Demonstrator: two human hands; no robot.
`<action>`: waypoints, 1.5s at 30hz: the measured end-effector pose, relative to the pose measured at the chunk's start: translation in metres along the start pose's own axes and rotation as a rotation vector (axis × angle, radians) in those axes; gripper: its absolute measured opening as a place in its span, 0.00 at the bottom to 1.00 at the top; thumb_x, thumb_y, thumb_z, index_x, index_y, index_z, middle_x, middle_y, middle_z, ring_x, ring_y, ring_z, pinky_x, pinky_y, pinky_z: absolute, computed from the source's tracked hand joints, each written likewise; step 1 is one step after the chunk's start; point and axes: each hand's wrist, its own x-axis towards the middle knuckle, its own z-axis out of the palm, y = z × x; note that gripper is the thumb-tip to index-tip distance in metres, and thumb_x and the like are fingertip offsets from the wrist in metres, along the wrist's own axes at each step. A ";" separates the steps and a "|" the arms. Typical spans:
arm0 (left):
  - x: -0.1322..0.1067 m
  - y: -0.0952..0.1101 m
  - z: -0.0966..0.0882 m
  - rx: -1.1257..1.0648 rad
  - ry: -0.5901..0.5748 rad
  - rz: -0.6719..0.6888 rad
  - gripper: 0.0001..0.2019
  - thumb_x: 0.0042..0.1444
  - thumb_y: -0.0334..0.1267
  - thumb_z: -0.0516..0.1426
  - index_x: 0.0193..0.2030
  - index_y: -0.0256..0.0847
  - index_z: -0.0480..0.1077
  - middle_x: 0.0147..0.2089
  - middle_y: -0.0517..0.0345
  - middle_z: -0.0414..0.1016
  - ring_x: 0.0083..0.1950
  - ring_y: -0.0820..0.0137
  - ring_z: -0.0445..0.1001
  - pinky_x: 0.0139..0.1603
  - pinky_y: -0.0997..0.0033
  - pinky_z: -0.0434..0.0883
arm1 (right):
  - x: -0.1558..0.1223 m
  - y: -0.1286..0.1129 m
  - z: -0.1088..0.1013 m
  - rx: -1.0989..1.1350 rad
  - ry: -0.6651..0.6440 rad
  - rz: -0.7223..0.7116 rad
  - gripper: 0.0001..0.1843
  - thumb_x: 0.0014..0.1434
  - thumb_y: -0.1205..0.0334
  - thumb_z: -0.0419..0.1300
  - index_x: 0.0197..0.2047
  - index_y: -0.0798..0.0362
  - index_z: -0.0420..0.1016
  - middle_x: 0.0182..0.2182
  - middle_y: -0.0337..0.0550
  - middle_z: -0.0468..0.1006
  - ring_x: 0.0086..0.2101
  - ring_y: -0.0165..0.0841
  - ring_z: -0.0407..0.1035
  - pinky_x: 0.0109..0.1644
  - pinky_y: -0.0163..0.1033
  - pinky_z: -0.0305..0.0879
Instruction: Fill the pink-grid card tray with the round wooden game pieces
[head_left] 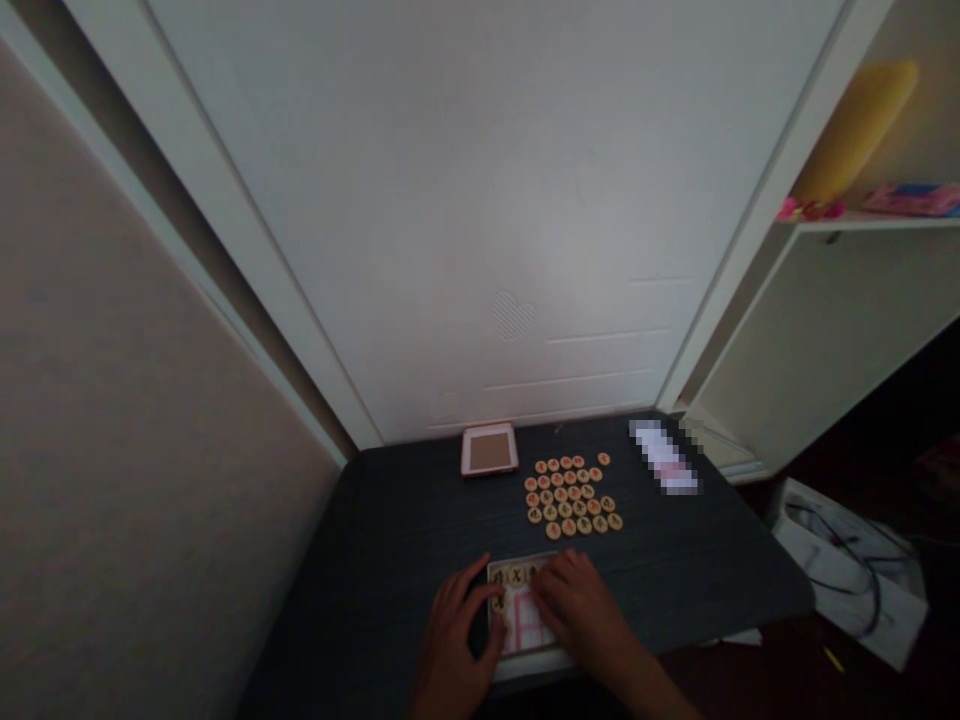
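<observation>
A shallow white box (pixel 531 661) with pink lines on its bottom sits near the table's front edge. Several round wooden Chinese chess pieces lie inside, along its far and left sides, among them a black-marked piece (pixel 516 576). My left hand (pixel 459 632) curves round the box's left side, thumb and fingers apart, fingertips by the left-hand pieces. My right hand (pixel 581 605) reaches over the box's right part, its fingers drawn together at a chess piece (pixel 533 574) in the far row. The fingers partly hide that piece.
Loose red- and black-marked chess pieces (pixel 570 495) lie in rough rows on the dark table (pixel 390 540). Behind them are a small box lid (pixel 490 452) and, farther right, a blurred white item (pixel 664 456). A white panel rises at the back; a white box (pixel 851 570) with cables stands off the right edge.
</observation>
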 end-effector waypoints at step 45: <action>0.068 0.024 0.001 -0.196 -0.241 0.022 0.19 0.51 0.33 0.63 0.51 0.52 0.74 0.48 0.59 0.79 0.51 0.60 0.76 0.54 0.61 0.72 | -0.019 0.034 0.016 0.249 0.104 0.233 0.14 0.66 0.58 0.56 0.27 0.49 0.64 0.24 0.35 0.71 0.27 0.30 0.66 0.32 0.33 0.59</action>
